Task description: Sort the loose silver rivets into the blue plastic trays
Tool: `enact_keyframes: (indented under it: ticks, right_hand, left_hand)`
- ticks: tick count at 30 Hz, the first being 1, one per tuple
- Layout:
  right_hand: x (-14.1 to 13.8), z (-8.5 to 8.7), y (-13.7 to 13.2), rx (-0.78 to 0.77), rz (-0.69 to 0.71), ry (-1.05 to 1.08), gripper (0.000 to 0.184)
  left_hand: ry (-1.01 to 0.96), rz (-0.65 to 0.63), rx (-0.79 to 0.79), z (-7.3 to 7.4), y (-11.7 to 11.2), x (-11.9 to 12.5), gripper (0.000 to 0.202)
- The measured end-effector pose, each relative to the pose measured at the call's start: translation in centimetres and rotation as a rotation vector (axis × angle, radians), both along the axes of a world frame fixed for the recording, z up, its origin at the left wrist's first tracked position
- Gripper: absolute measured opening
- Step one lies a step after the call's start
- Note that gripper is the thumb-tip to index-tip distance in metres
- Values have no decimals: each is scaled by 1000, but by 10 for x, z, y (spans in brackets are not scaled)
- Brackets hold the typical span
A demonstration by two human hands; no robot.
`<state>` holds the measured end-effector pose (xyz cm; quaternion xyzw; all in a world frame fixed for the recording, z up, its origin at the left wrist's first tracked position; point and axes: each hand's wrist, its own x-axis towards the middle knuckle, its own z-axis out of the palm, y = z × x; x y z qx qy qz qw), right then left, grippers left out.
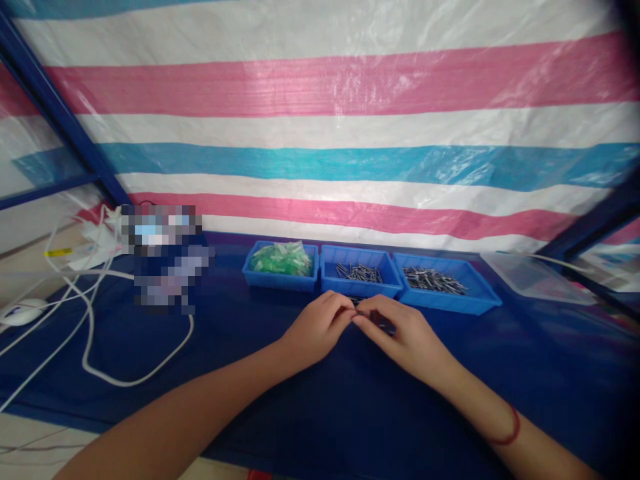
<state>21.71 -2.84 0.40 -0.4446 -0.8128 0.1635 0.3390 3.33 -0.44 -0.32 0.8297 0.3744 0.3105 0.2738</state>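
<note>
My left hand (320, 327) and my right hand (405, 330) meet at the fingertips just in front of the bins. Both are closed in a pinch, and what lies between the fingers is too small and covered to name. Something dark shows under my right palm. Directly behind my hands stands the middle blue bin (361, 280), holding thin metal pin-like pieces (359, 272). To its right, another blue bin (477, 303) contains a larger heap of similar metal pieces (434, 281). The left blue bin (280, 281) is filled with green plastic packets (281, 259).
A dark blue table (320, 413) carries everything. White cables (120, 383) loop over its left side near a white mouse (24, 311) and a pixelated area. A translucent plastic lid or tray (535, 279) lies at right. Behind hangs a striped sheet (350, 160).
</note>
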Motion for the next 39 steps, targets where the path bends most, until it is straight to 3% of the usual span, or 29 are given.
enact_keyframes:
  ticks: [4, 7, 13, 23, 28, 35, 39]
  right_hand:
    - [1, -3, 2, -66, -16, 84, 21]
    - [4, -2, 2, -75, -19, 126, 20]
    - [4, -5, 1, -92, -69, 224, 16]
    - [2, -5, 1, -105, -65, 265, 17]
    - [3, -2, 1, -106, -68, 286, 17]
    - [1, -5, 1, -142, -32, 195, 16]
    - [11, 1, 7, -55, -83, 133, 17]
  left_hand:
    - [-176, 4, -169, -2, -1, 2, 18]
    - [-202, -35, -233, -3, -1, 3, 23]
    - [-93, -83, -109, 0, -4, 2, 24]
    - [-101, -84, -121, -1, -4, 3, 21]
    - [-192, -1, -133, -1, -4, 4, 20]
    - [-226, 65, -95, 2, -4, 5, 18]
    - [-122, 33, -24, 2, -4, 2, 19]
